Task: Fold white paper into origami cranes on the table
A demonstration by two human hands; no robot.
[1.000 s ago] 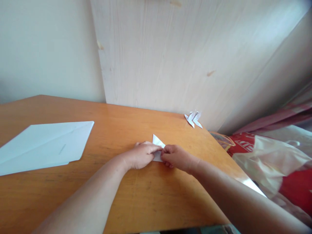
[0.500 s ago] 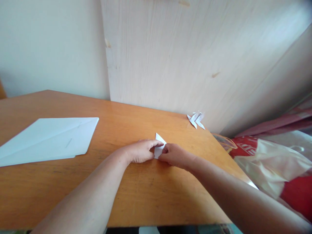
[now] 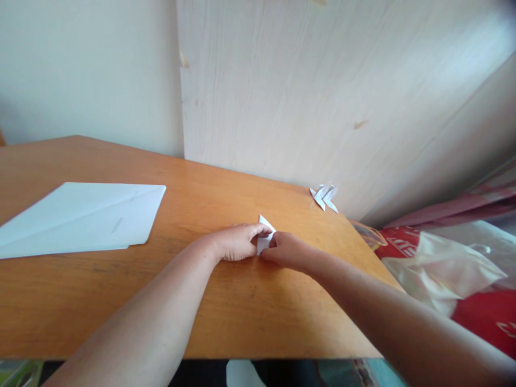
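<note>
A small folded piece of white paper with a pointed top lies on the wooden table between my hands. My left hand grips it from the left, thumb across its upper part. From the right, my right hand pinches its edge with bent fingers. Parts of the paper are hidden beneath the fingers. Farther back on the right, folded paper pieces with pointed ends sit near the table's rear edge.
Large white paper sheets lie stacked on the left of the table. A pale panel rises along the back edge. Beyond the right edge are red and whitish plastic bags.
The view has tilted slightly, so the table sits a little higher in the picture. Both hands keep their hold on the folded paper, with only slight finger movement.
</note>
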